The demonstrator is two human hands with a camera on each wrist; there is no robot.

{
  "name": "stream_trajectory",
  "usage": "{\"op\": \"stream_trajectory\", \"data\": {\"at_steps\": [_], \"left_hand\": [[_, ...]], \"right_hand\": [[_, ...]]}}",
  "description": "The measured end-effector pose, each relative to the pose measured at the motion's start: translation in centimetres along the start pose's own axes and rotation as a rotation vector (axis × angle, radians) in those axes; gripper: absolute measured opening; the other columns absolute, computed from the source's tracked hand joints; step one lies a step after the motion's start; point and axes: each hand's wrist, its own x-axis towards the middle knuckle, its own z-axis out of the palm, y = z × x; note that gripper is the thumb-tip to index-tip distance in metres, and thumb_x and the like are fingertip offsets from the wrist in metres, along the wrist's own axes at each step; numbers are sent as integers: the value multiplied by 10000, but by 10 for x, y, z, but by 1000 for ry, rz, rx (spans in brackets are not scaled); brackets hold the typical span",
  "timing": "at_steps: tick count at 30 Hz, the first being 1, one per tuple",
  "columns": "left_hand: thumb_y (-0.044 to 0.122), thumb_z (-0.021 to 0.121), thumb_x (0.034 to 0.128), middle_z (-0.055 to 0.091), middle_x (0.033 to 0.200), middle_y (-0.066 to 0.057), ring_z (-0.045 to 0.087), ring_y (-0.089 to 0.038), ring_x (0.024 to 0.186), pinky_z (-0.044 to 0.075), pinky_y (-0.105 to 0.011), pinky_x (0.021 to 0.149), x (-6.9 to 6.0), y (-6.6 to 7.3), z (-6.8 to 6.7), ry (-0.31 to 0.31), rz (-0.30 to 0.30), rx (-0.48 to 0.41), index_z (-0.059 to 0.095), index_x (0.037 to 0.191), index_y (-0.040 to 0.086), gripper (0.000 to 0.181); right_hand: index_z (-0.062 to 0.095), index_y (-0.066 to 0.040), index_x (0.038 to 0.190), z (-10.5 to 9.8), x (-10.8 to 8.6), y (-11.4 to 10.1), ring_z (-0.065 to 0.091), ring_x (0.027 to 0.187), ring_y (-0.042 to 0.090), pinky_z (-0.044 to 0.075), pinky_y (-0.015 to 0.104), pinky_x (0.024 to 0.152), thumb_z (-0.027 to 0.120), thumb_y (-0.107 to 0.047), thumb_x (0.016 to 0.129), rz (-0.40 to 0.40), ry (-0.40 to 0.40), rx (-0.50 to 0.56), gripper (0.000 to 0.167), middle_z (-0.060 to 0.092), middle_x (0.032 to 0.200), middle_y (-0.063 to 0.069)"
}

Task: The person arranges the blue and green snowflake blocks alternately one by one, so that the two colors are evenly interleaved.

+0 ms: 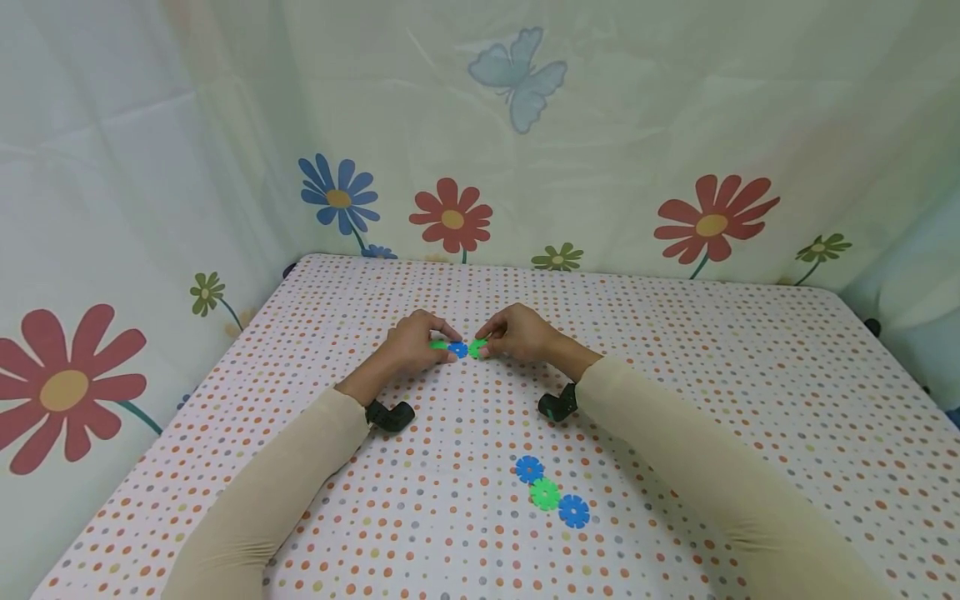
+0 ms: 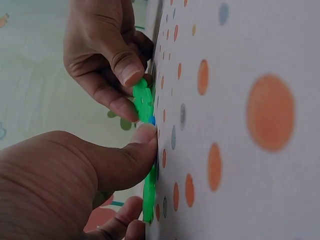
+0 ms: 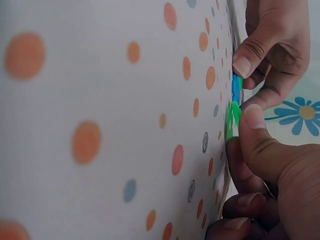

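Observation:
Near the middle of the table, a blue notched disc (image 1: 458, 351) lies between two green ones in a row. My left hand (image 1: 416, 342) pinches the blue disc between thumb and fingers, with the left green disc (image 1: 438, 344) under its fingers. From the other side my right hand (image 1: 521, 333) pinches the right green disc (image 1: 476, 347) by its outer edge. In the right wrist view this green disc (image 3: 232, 120) is tilted and meets the blue disc (image 3: 235, 87); whether their notches interlock I cannot tell. Thumb and fingers hide parts of the discs.
Closer to me, a chain of a blue disc (image 1: 529, 469), a green disc (image 1: 545, 494) and another blue disc (image 1: 574, 512) lies on the dotted tablecloth (image 1: 420, 517). A flowered curtain (image 1: 600, 150) hangs behind the table. Each wrist carries a black camera (image 1: 390, 416).

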Motion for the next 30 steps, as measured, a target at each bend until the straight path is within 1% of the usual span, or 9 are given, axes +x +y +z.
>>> {"op": "stream_trajectory", "data": {"at_steps": [6,13,22,27,30], "left_hand": [[323,773,861,504,1405,-68,530,-281,1125,313,-594,1072,-1,0,-1,0,6,4,739,1110,299,253],[317,771,863,508,1411,-63,536,-286,1141,299,-613,1083,-2,0,-2,-2,19,2,738,1113,296,253],[316,770,864,512,1398,-76,540,-283,1104,326,-608,1054,-1,-1,-2,-10,34,10,738,1120,292,260],[317,777,857,514,1397,-69,533,-283,1123,324,-602,1066,-1,0,-2,-1,26,7,742,1116,293,262],[321,774,859,513,1397,-67,529,-282,1140,327,-597,1066,-1,0,-2,-5,22,12,741,1117,293,262]], "right_hand": [[748,-106,1095,2,1,0,622,857,132,491,276,776,762,-233,873,-5,0,-20,256,722,962,27],[743,-89,1093,3,1,-1,611,834,134,483,259,747,759,-222,877,1,2,-12,253,712,950,39],[738,-80,1098,5,2,-2,581,811,124,465,244,735,744,-231,892,8,-10,-26,256,697,932,34],[746,-84,1075,5,2,-2,544,757,121,442,243,693,748,-229,888,7,0,-39,237,680,882,26],[752,-89,1064,6,1,-3,547,761,117,443,241,694,758,-232,878,17,2,-43,234,683,886,21]]}}
